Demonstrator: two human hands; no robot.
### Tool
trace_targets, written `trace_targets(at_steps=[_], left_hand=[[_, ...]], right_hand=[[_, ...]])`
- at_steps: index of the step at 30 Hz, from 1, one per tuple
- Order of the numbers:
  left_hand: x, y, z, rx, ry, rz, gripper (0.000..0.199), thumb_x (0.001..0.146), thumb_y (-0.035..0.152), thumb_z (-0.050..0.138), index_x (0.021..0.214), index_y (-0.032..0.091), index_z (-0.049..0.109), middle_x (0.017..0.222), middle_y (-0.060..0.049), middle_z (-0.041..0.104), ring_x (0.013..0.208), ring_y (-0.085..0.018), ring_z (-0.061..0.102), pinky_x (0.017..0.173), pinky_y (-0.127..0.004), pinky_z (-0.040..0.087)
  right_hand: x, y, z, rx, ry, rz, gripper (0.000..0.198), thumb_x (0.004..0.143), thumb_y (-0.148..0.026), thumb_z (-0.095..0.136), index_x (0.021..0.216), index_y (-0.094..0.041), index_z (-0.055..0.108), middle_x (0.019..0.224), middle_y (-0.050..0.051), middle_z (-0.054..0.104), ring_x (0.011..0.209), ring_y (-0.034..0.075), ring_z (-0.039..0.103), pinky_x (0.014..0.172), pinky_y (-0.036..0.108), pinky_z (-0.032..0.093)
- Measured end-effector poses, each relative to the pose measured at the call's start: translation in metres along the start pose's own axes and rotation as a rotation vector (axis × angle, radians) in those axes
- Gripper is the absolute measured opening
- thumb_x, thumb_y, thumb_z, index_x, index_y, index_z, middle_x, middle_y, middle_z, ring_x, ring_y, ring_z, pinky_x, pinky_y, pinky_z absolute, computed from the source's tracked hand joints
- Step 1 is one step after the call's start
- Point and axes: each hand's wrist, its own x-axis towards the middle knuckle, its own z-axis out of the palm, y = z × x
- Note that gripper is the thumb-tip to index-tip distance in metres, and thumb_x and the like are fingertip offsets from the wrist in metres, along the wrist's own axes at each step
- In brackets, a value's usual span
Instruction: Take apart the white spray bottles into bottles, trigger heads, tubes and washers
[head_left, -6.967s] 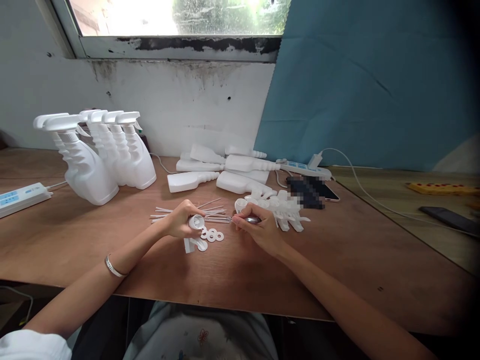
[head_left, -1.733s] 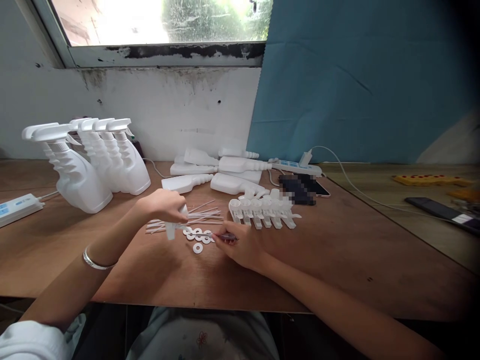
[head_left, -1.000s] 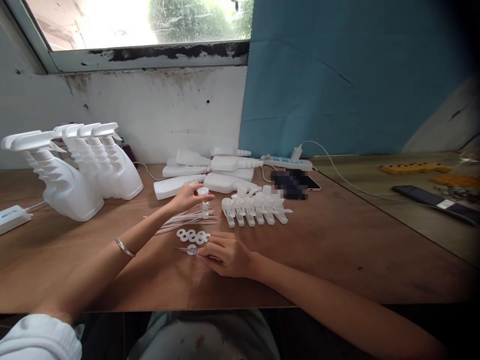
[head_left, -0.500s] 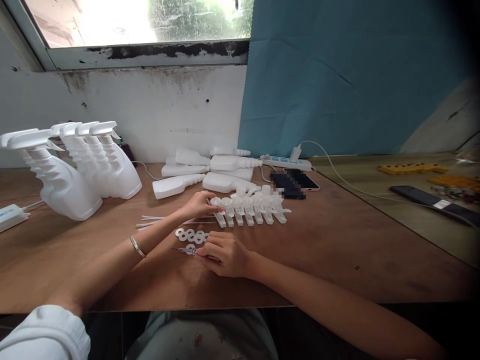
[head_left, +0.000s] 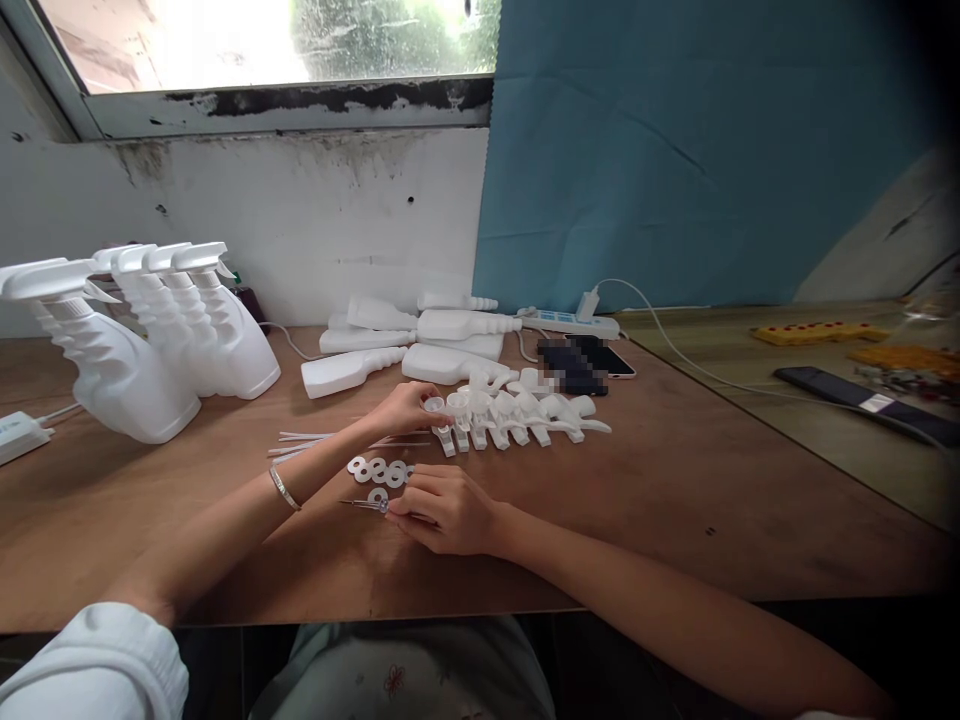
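My left hand [head_left: 409, 408] has its fingers and thumb closed on the leftmost white plastic sprayer part [head_left: 435, 405]. More such parts [head_left: 501, 410] run in a row to its right, several leaning or tipped over. My right hand [head_left: 450, 510] is closed around a small screwdriver [head_left: 381, 505] with a clear handle; its thin metal shaft points left. White ring washers [head_left: 377, 470] lie on the table between my two hands, and one more lies just by the screwdriver. Thin white tubes [head_left: 300, 437] are partly hidden under my left forearm.
Assembled white spray bottles [head_left: 247, 345] stand at the left. Empty-looking white bottles [head_left: 352, 372] lie piled near the wall. Behind the row are a phone [head_left: 622, 368] and a power strip [head_left: 574, 323]. On the right-hand table lie a dark phone-like device [head_left: 832, 388] and yellow items [head_left: 817, 333].
The row of sprayer parts has tipped and spread to the right; parts that stood side by side now lean. My left hand stays at its left end. My right hand has barely moved.
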Motion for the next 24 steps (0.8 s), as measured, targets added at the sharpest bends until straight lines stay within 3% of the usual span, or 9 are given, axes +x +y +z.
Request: trace_targets(at_steps=[6, 12, 20, 24], left_hand=[[0.002, 0.01, -0.005, 0.075, -0.053, -0.038, 0.039, 0.055, 0.048, 0.068, 0.078, 0.016, 0.063, 0.069, 0.0, 0.058, 0.071, -0.018, 0.054, 0.053, -0.023, 0.036], [0.003, 0.01, -0.001, -0.004, -0.038, -0.077, 0.038, 0.058, 0.045, 0.067, 0.082, 0.016, 0.059, 0.076, -0.001, 0.06, 0.069, -0.017, 0.056, 0.054, -0.023, 0.04], [-0.005, 0.008, -0.009, 0.006, -0.048, -0.054, 0.05, 0.057, 0.048, 0.068, 0.095, 0.018, 0.055, 0.093, -0.004, 0.056, 0.081, -0.02, 0.055, 0.063, -0.026, 0.042], [-0.009, 0.015, -0.01, 0.017, -0.05, -0.049, 0.051, 0.059, 0.047, 0.067, 0.098, 0.018, 0.053, 0.093, -0.005, 0.055, 0.085, -0.022, 0.054, 0.067, -0.028, 0.042]], right_hand=[[0.002, -0.001, -0.002, -0.013, -0.029, 0.07, 0.018, 0.086, -0.019, 0.046, 0.07, -0.016, 0.053, 0.058, 0.001, 0.054, 0.054, 0.011, 0.044, 0.055, 0.023, 0.039], [0.005, -0.003, -0.005, 0.025, -0.186, 0.223, 0.015, 0.088, -0.018, 0.04, 0.082, -0.014, 0.053, 0.071, 0.004, 0.058, 0.066, 0.014, 0.049, 0.063, 0.025, 0.042], [0.005, -0.005, -0.005, -0.093, -0.367, 0.226, 0.014, 0.083, -0.017, 0.045, 0.093, -0.013, 0.054, 0.08, 0.006, 0.061, 0.075, 0.018, 0.049, 0.071, 0.03, 0.042], [0.005, -0.007, -0.005, -0.189, -0.336, 0.175, 0.025, 0.08, -0.033, 0.052, 0.097, -0.014, 0.055, 0.08, 0.006, 0.061, 0.077, 0.021, 0.05, 0.069, 0.033, 0.042]])
